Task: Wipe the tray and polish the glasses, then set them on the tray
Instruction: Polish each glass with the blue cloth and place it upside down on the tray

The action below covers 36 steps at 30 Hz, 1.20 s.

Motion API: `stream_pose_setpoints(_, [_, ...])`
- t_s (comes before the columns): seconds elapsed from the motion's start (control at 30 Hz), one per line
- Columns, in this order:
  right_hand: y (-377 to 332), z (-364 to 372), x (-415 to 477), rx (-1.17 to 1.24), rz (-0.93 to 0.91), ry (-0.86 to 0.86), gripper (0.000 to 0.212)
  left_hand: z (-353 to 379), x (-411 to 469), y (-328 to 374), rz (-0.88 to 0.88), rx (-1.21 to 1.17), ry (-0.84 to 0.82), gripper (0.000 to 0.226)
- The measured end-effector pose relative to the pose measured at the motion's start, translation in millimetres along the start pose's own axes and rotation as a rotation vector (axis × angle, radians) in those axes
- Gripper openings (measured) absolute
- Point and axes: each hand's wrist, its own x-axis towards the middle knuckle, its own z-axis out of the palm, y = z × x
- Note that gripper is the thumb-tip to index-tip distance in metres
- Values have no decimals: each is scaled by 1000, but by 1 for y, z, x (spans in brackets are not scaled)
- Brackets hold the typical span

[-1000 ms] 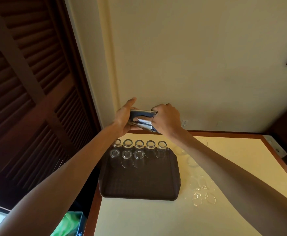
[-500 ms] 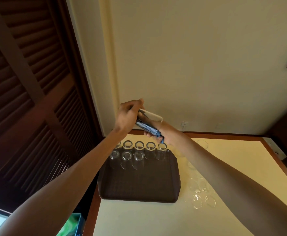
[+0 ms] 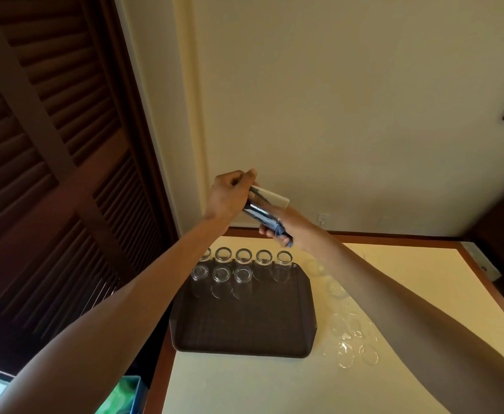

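Nearest, lower right: loose glasses clustered on the table. My right forearm passes over them, so a dropped elbow could knock them.

Centre: tray, with two rows of glasses packed at its far edge. Landing the next one could clip a neighbour.

Above that: left hand curled round the held glass, right hand clutching the blue cloth against it. If I twist too hard, I reckon it slips onto the rows.

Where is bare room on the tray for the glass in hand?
Free: near half of the tray, and the second-row gap right of its three glasses, in front of the back row. Crowded: table right of the tray, where loose glasses cluster.
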Motion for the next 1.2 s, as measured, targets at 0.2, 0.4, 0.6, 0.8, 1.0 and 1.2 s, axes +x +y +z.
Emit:
stream_pose_setpoints(0.2, [-2, -4, -7, -499, -329, 308, 56, -2, -4, -1, -241, -290, -123, 34])
stream_pose_setpoints(0.4, [-3, -22, 2, -1016, -589, 599, 30, 14, -2, -1, -262, -171, -32, 24])
stream_pose_setpoints(0.6, [14, 1, -3, 101, 27, 27, 48, 19, -5, -2, 71, -127, 10, 34])
stream_pose_setpoints(0.8, [-1, -26, -14, -854, -611, 632, 44, 12, -6, 0, -207, -375, -225, 41])
stream_pose_setpoints(1.0, [6, -31, -3, -883, -641, 630, 33, 20, -2, -1, -110, -152, -105, 38])
stream_pose_setpoints(1.2, [14, -8, -12, 160, 114, -22, 46, 21, -2, -12, 114, -27, -67, 33])
